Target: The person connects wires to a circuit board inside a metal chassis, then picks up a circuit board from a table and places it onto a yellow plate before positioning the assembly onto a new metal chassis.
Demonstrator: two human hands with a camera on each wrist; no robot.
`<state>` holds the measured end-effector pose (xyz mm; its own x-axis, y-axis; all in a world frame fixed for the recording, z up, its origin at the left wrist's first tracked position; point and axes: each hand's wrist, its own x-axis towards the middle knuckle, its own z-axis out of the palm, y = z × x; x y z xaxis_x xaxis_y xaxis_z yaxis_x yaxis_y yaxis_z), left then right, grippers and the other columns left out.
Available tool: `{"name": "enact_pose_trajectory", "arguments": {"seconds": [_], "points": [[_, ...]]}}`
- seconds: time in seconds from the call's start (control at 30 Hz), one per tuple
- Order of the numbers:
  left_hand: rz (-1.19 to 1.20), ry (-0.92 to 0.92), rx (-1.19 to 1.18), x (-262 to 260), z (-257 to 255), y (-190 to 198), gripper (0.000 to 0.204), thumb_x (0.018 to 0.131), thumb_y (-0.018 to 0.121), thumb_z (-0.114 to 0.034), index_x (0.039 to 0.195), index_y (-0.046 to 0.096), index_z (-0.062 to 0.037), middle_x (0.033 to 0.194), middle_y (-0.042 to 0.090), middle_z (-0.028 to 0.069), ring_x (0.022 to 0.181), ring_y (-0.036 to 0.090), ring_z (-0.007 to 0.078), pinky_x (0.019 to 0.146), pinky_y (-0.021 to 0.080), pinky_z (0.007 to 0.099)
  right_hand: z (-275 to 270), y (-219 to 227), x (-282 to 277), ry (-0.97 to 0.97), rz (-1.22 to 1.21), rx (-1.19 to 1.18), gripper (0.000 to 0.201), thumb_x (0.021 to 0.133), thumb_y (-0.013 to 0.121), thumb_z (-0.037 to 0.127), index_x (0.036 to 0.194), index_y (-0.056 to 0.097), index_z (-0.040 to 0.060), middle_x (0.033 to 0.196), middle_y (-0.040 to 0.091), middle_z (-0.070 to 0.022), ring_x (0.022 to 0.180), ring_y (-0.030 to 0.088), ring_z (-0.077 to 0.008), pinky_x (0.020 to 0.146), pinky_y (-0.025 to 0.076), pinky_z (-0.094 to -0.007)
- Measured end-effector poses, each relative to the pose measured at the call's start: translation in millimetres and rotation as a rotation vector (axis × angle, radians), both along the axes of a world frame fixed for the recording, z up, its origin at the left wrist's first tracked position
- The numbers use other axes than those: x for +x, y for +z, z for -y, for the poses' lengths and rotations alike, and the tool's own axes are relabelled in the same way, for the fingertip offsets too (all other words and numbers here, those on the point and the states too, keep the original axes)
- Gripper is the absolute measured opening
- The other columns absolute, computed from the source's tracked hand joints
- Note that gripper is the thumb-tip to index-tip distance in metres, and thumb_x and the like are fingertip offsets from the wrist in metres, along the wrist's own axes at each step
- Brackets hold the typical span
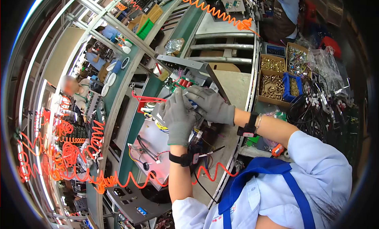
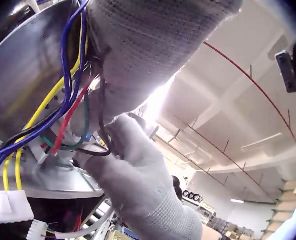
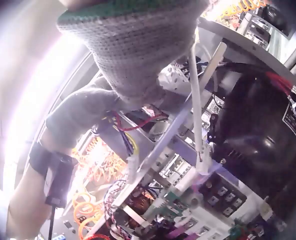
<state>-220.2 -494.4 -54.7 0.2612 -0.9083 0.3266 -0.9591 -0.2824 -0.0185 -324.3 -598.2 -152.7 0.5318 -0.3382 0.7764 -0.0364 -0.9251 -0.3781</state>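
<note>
Both hands wear grey knit gloves and meet over an open metal equipment chassis [image 1: 185, 64]. My left hand [image 1: 179, 116] has its fingers among thin wires, gripping at the red wire [image 2: 65, 122] and dark wire [image 2: 102, 95]. Close against it, my right hand [image 1: 213, 105] pinches the looped end of the dark wire between thumb and fingers. Blue wires [image 2: 65, 55] and yellow wires [image 2: 42, 107] hang beside them, leading to a white connector [image 2: 8, 206]. The fingertips are partly hidden. Below the hands in the right wrist view lie terminal blocks [image 3: 220, 196] and a round black part [image 3: 258, 145].
Boxes of brass fasteners [image 1: 271, 84] and a blue bin [image 1: 292, 86] stand at the right, beside black cables [image 1: 312, 114]. An orange coiled hose [image 1: 213, 171] crosses near the forearms. A roller conveyor [image 1: 221, 46] lies beyond the chassis. Other people work farther off.
</note>
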Motion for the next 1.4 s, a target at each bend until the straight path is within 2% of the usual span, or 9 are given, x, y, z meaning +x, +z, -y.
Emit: {"name": "enact_pose_trajectory", "arguments": {"seconds": [0.1,0.27,0.43,0.57,0.9,1.03,1.07,1.17,1.4], "points": [[0.111,-0.004,-0.017,0.7,0.6,-9.4,0.072,0.071,0.064,-0.013,0.139,0.041,-0.0108,0.127,0.056,0.0097,0.114,0.056,0.0253,0.105,0.030,0.0423,-2.6,8.6,11.5,-0.074,-0.140,-0.037,0.075,0.073,0.067,0.024,0.140,0.036,0.0071,0.143,0.038,-0.0145,0.136,0.036,-0.0309,0.108,0.033,-0.0458],[0.185,-0.008,-0.010,5.2,0.2,-12.0,0.087,0.065,0.073,-0.021,0.142,0.035,-0.0095,0.127,0.056,0.0125,0.115,0.054,0.0285,0.103,0.033,0.0416,7.1,9.9,17.8,-0.033,-0.080,0.159,0.075,0.075,0.069,0.032,0.138,0.038,0.0082,0.130,0.047,-0.0160,0.123,0.047,-0.0340,0.104,0.038,-0.0432],[0.006,0.027,-0.425,7.9,0.8,-10.2,0.080,0.072,0.075,-0.038,0.139,0.042,-0.0077,0.125,0.056,0.0158,0.114,0.054,0.0298,0.102,0.034,0.0438,14.3,-3.4,7.7,-0.127,0.225,0.422,0.073,0.085,0.065,0.043,0.142,0.035,0.0073,0.119,0.058,-0.0241,0.099,0.062,-0.0417,0.084,0.051,-0.0462],[0.014,0.134,-0.077,1.6,27.8,-17.9,0.074,0.080,0.066,-0.037,0.140,0.039,-0.0032,0.112,0.062,0.0150,0.106,0.057,0.0324,0.101,0.033,0.0453,11.0,-7.7,9.5,-0.147,0.188,0.548,0.067,0.091,0.055,0.041,0.145,0.031,0.0084,0.112,0.062,-0.0272,0.098,0.062,-0.0446,0.082,0.051,-0.0486],[-0.288,0.137,-0.244,-2.0,62.2,-23.3,0.060,0.079,0.067,-0.024,0.136,0.051,-0.0173,0.101,0.069,0.0165,0.090,0.068,0.0316,0.079,0.052,0.0412,15.5,-7.1,22.5,-0.226,0.193,0.729,0.047,0.096,0.049,0.033,0.141,0.040,0.0232,0.093,0.065,-0.0248,0.087,0.063,-0.0438,0.073,0.050,-0.0525],[-0.172,0.129,-0.285,-3.0,68.5,-29.9,0.053,0.080,0.068,-0.031,0.131,0.057,-0.0197,0.097,0.069,0.0141,0.089,0.067,0.0310,0.077,0.051,0.0431,-2.3,27.8,-3.5,-0.190,0.030,0.899,0.051,0.094,0.048,0.023,0.143,0.035,0.0143,0.106,0.060,-0.0311,0.095,0.060,-0.0475,0.083,0.046,-0.0564],[-0.116,0.154,-0.242,-3.1,68.4,-30.5,0.051,0.080,0.068,-0.035,0.129,0.059,-0.0206,0.095,0.069,0.0131,0.088,0.067,0.0308,0.075,0.051,0.0439,-18.1,36.4,-19.7,-0.247,-0.003,0.663,0.057,0.092,0.051,0.020,0.142,0.031,0.0016,0.115,0.056,-0.0333,0.104,0.058,-0.0473,0.090,0.046,-0.0514],[-0.121,0.241,-0.181,-11.9,74.1,-19.9,0.048,0.082,0.065,-0.043,0.125,0.062,-0.0219,0.091,0.068,0.0108,0.086,0.066,0.0310,0.073,0.050,0.0450,-51.2,20.1,-60.4,-0.043,0.188,0.354,0.062,0.088,0.058,0.018,0.140,0.031,-0.0040,0.129,0.048,-0.0327,0.118,0.050,-0.0480,0.099,0.042,-0.0488],[-0.064,0.145,-0.127,-17.0,67.9,-29.3,0.058,0.081,0.064,-0.048,0.132,0.053,-0.0243,0.095,0.066,0.0140,0.093,0.064,0.0328,0.097,0.038,0.0471,-83.0,-32.7,-170.7,-0.063,-0.118,0.512,0.060,0.080,0.063,0.011,0.135,0.042,-0.0010,0.138,0.044,-0.0274,0.123,0.048,-0.0436,0.106,0.038,-0.0449]]}}
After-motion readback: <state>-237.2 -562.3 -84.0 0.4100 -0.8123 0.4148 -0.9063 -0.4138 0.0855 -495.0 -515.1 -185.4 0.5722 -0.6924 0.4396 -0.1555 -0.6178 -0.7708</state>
